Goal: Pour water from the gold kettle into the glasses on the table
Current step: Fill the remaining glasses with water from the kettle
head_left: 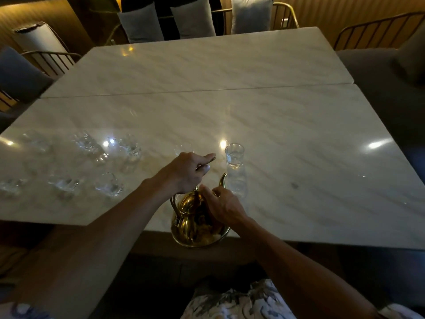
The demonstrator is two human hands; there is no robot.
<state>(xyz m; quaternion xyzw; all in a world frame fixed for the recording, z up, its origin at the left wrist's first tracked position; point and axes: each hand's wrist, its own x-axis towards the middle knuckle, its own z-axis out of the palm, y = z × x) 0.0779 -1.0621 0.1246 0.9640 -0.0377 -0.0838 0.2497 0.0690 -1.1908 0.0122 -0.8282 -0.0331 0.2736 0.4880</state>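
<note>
Gold kettle (pixel 184 231) stands at the near edge of the marble counter (pixel 276 111), spout (pixel 222 179) toward a tall glass (pixel 234 155). The left hand (pixel 184 171) has its fingers curled around the thin handle (pixel 208 161). The right hand (pixel 224 206) lies on the kettle's top; I cannot tell if its fingers grip. Small glasses (pixel 108 185), blurred, stand at the left.

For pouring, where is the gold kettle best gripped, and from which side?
Probably by the curved handle loop on the gold kettle, coming from the person's left. The loop sits opposite the spout, which points away toward the glass, so tipping forward would pour there. The right hand curls over the kettle's top; the left hand pinches a thin gold piece.
</note>
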